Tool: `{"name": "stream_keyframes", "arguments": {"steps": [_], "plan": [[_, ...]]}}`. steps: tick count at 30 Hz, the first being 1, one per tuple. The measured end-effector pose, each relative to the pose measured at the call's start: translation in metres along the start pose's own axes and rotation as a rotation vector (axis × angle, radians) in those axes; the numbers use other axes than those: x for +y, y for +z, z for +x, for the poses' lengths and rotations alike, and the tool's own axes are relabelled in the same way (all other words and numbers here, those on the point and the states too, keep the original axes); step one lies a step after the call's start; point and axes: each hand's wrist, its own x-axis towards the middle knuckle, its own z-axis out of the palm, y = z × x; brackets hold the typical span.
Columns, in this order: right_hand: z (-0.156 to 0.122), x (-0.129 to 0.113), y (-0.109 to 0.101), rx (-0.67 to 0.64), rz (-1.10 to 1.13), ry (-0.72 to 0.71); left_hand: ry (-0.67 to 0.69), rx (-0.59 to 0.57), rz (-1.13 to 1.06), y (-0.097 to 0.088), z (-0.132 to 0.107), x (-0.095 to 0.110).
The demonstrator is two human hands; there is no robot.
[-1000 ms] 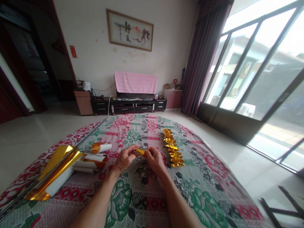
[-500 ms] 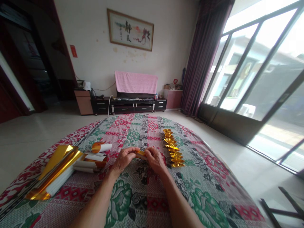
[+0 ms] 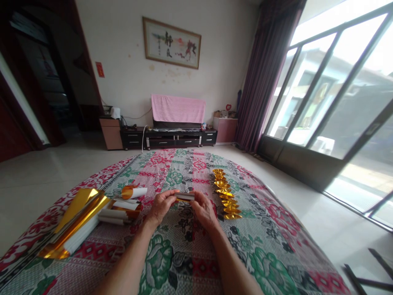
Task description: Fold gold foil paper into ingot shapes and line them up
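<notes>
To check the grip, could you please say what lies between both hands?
The head view shows gold-edged paper there, held by the left hand and right hand.

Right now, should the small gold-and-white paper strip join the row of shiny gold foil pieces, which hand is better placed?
Probably the right hand: it pinches the right end of the strip and lies nearer the row. The left hand holds the other end, farther from the row.

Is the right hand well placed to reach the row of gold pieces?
Probably yes: only patterned cloth shows between the right hand and the gold pieces, though both hands are holding the gold-and-white strip.
</notes>
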Motion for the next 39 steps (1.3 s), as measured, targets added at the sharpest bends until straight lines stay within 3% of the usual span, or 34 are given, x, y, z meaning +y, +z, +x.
{"name": "stream_keyframes", "arguments": {"steps": [5, 8, 12, 18, 25, 32, 36, 39], "plan": [[0.003, 0.002, 0.001, 0.09, -0.097, 0.017, 0.095, -0.053, 0.076, 0.0, 0.001, -0.005], [0.005, 0.003, 0.001, 0.132, -0.086, 0.045, 0.231, 0.061, 0.24, -0.004, 0.001, -0.008], [0.01, 0.008, 0.002, 0.179, 0.122, 0.127, 0.429, 0.227, 0.49, -0.01, 0.0, -0.009], [0.012, 0.004, 0.002, 0.216, 0.188, 0.178, 0.605, 0.116, 0.608, -0.004, -0.003, -0.005], [0.012, 0.003, 0.001, 0.168, 0.115, 0.154, 0.627, 0.043, 0.667, 0.0, 0.0, -0.009], [0.002, -0.001, 0.004, 0.223, -0.506, -0.089, 0.571, -0.06, 0.794, -0.007, 0.0, -0.014], [-0.001, -0.004, 0.004, 0.177, -0.634, -0.156, 0.539, -0.084, 0.882, -0.009, 0.0, -0.016], [-0.002, -0.002, 0.001, 0.235, -0.652, -0.134, 0.538, -0.085, 0.915, -0.009, 0.001, -0.017]]}}
